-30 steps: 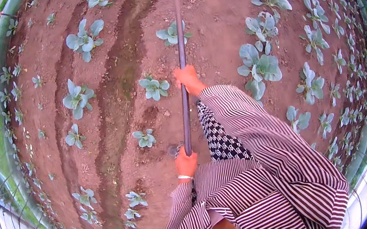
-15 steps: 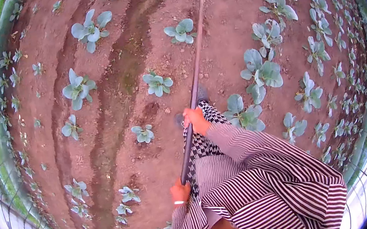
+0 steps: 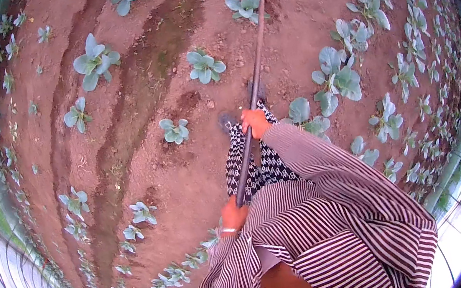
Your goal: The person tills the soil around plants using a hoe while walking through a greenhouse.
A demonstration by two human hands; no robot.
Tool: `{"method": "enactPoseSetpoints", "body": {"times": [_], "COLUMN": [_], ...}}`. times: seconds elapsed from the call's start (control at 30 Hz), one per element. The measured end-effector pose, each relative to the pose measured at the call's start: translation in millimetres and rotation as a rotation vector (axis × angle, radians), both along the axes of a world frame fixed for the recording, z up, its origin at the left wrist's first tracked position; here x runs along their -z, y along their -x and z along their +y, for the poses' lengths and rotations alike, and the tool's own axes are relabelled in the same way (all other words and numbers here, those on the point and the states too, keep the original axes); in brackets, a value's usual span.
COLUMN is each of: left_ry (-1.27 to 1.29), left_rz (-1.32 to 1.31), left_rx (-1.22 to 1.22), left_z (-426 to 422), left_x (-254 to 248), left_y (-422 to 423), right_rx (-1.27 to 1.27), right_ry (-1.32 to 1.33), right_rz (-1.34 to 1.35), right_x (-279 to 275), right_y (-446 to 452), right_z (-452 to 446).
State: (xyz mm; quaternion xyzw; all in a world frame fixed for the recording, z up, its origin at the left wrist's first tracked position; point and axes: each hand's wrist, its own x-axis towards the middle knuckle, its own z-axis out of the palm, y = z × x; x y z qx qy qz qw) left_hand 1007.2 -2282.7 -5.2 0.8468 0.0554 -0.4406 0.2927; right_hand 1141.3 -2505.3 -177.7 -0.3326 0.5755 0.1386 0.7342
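Note:
A long-handled hoe (image 3: pixel 257 62) slants up and to the right from my body, its pale metal head at the top, just beside a leafy green plant (image 3: pixel 244 7). My left hand (image 3: pixel 234 215), with a white band at the wrist, is closed round the lower end of the handle. Higher up, my right hand (image 3: pixel 256 121) wraps round the handle in front of my patterned trousers. Another plant (image 3: pixel 206 66) grows in the soil left of the handle, and a smaller one (image 3: pixel 174 131) stands nearer to me.
Rows of plants (image 3: pixel 338 79) run along the right side. A shallow furrow (image 3: pixel 119 154) crosses the soil on the left, with more plants beyond it. My shoes (image 3: pixel 227 122) rest on the soil below the hands. Curved greenhouse walls with thin ribs border both sides.
The hoe's head has come into view at the top, beside the plant. Both hands have moved up slightly since half a second ago, still on the handle. The view has shifted over the rows.

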Motion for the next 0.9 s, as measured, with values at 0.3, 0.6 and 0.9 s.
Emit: {"method": "enactPoseSetpoints", "body": {"times": [0.3,0.6,0.9], "left_ry": [-0.082,-0.279,-0.313], "left_rz": [0.005,0.257,0.27], "left_rx": [-0.132,-0.094,-0.118], "left_z": [90,102,169], "left_x": [-10,-63,-101], "left_y": [23,67,128], "right_rx": [0.03,0.002,-0.188], "right_ry": [-0.147,-0.078,-0.254], "right_rz": [-0.191,-0.184,0.255], "right_x": [-72,109,-42], "right_y": [-45,75,96], "right_z": [62,168,195]}}
